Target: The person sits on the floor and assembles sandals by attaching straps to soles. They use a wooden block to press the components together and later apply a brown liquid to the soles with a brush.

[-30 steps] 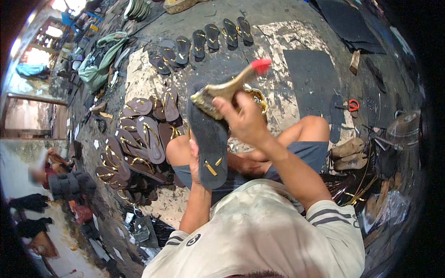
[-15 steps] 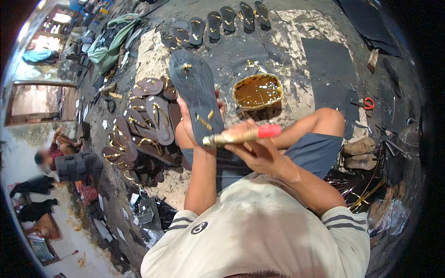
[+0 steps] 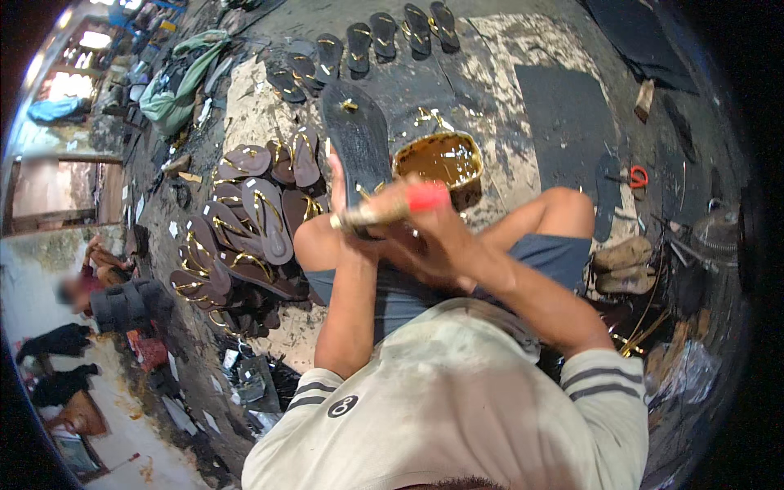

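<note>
My left hand (image 3: 338, 181) grips a black flip-flop sole (image 3: 358, 129) along its edge, heel toward me. Gold strap ends poke through its upturned face, which looks wet and streaky. In my right hand (image 3: 433, 237), somewhat smeared by motion, is a brush (image 3: 367, 216) with a pale body and a red handle end. Its tip lies across the heel end of the sole; whether it touches there I cannot tell. Just beyond my right hand stands an open tub (image 3: 479, 167) of brown, glossy liquid, its rim crusted.
Brown flip-flops (image 3: 263, 214) with gold straps are heaped at my left. Several black flip-flops (image 3: 359, 47) form a row at the far side. A black sheet (image 3: 563, 114), red-handled scissors (image 3: 637, 176) and wooden foot forms (image 3: 625, 265) lie at right. Another person (image 3: 82, 290) is at far left.
My right hand and the brush have moved left and slightly up, over the heel end. The sole has shifted a little right, and the whole view has slid slightly.
</note>
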`<state>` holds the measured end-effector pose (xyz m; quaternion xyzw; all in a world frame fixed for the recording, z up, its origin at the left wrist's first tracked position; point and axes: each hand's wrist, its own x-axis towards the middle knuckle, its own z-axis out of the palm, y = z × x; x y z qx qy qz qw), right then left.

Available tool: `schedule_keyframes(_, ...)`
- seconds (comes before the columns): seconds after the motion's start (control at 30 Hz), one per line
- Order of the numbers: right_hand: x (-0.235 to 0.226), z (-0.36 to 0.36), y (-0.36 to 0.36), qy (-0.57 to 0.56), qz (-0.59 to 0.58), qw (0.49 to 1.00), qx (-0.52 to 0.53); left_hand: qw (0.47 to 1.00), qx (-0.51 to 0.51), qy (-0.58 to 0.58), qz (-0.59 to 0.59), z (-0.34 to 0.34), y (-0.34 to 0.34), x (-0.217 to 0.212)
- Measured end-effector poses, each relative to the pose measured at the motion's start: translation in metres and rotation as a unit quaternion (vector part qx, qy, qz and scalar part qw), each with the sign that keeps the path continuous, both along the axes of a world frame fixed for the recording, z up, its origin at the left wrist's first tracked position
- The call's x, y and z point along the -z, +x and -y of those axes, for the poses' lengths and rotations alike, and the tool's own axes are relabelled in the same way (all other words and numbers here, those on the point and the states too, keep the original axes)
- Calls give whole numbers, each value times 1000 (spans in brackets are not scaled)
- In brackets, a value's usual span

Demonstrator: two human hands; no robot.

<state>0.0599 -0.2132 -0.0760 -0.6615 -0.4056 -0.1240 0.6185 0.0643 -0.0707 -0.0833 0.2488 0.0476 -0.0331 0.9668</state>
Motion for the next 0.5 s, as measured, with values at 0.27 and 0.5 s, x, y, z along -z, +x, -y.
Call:
schedule_keyframes(0.27,-33,83,16,59,-286,937,194,909,-102,40,-401,-67,90,140)
schedule_keyframes(0.5,7,114,21,69,-311,896,310,934,-46,147,-321,-82,103,147)
